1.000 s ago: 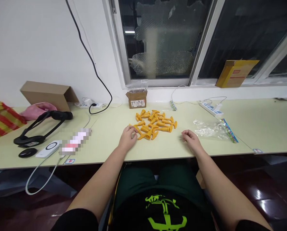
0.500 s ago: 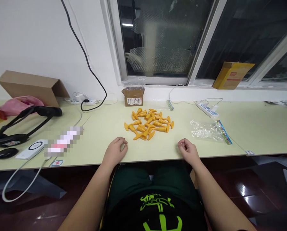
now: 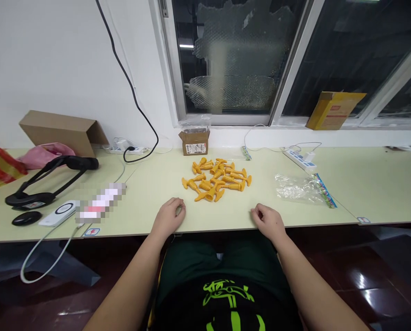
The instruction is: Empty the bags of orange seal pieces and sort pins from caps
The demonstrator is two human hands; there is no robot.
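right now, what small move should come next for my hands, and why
Probably reach your left hand forward to the near edge of the yellow T-handled plastic pieces: it looks closer than your right hand, and neither visibly holds a piece.

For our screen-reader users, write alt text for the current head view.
A person's loosely curled left hand and right hand are at the near edge of a pale table, apart from a cluster of yellow pieces beyond them. Behind the cluster stands a small cardboard box; to its right lies a clear plastic bag.
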